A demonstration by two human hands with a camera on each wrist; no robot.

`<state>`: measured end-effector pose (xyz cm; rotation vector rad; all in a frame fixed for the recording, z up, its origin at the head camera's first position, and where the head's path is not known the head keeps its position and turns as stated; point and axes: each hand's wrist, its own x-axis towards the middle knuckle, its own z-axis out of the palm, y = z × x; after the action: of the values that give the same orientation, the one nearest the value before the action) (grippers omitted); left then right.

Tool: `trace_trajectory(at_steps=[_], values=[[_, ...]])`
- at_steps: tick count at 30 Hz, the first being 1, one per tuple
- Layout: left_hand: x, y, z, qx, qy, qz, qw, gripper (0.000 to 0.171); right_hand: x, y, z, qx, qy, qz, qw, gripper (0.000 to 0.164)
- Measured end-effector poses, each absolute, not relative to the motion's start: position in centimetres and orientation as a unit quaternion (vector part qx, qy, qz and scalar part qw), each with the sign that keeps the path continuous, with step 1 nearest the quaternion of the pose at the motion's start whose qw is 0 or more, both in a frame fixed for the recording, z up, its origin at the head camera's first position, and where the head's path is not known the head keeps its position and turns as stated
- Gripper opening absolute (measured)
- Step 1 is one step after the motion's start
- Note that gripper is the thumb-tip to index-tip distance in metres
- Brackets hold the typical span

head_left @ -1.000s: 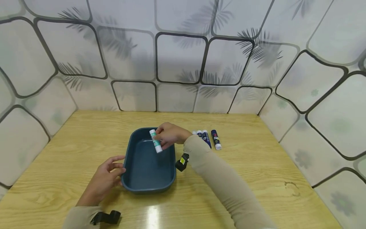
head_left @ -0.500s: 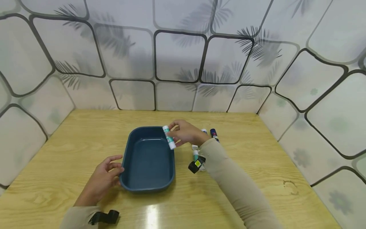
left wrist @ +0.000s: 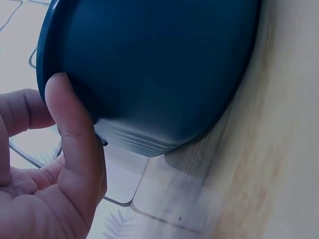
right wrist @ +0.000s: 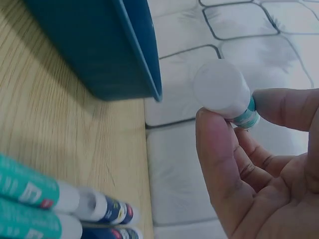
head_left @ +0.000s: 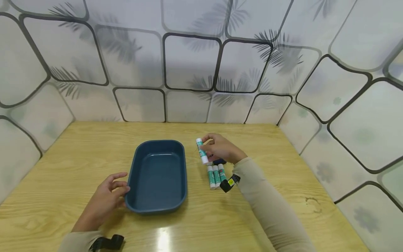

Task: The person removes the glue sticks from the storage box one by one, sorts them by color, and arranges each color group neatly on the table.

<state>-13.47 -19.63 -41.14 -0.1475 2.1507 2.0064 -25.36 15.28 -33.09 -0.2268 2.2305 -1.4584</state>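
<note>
My right hand [head_left: 223,148] holds a white and teal glue stick [head_left: 202,151] between thumb and fingers, above the table just right of the blue bin [head_left: 157,183]. In the right wrist view its white end [right wrist: 219,85] faces the camera. The fingers of my left hand [head_left: 105,197] are loosely bent at the bin's left side. Seen from the left wrist, the thumb [left wrist: 70,114] touches the bin's outer wall near the rim. Three more teal glue sticks [head_left: 215,177] lie side by side below my right hand. Dark blue glue sticks [right wrist: 117,211] lie beyond them, partly hidden by that hand.
The bin stands on a wood-grain table [head_left: 104,150]. A patterned wall [head_left: 189,70] borders the table at the back and on both sides. Black wrist cameras [head_left: 229,183] sit on both sleeves.
My right hand has carried the glue stick from over the bin out to the right. The teal glue sticks below have come into sight. My left hand has stayed at the bin.
</note>
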Motion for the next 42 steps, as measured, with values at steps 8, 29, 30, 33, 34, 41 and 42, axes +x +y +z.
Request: trace_trajectory(at_steps=[8,29,30,33,34,41,42], values=[[-13.6,-20.2,-40.8,-0.043,0.731,0.674,0.102,0.055,-25.4,16.6,-33.8,-0.077,0.806,-0.542,0.226,0.035],[-13.5,-19.8,-40.9,-0.054,0.733,0.67,0.102,0.053,-24.5,22.2,-36.3,-0.026,0.818,-0.542,0.193,0.039],[-13.5,-19.8,-40.9,-0.054,0.733,0.67,0.101,0.053,-24.5,22.5,-36.5,-0.024,0.82,-0.539,0.191,0.04],[-13.5,-19.8,-40.9,-0.053,0.735,0.669,0.098,0.053,-24.3,23.3,-36.9,-0.012,0.824,-0.535,0.187,0.04],[-13.5,-19.8,-40.9,-0.053,0.734,0.67,0.097,0.053,-24.2,23.6,-37.0,-0.01,0.825,-0.534,0.187,0.04],[-13.4,-19.4,-40.8,-0.063,0.737,0.666,0.098,0.053,-23.4,24.8,-38.2,0.004,0.819,-0.538,0.197,0.039],[-13.4,-19.4,-40.8,-0.064,0.736,0.667,0.099,0.053,-23.3,24.9,-38.3,0.007,0.818,-0.539,0.2,0.04]])
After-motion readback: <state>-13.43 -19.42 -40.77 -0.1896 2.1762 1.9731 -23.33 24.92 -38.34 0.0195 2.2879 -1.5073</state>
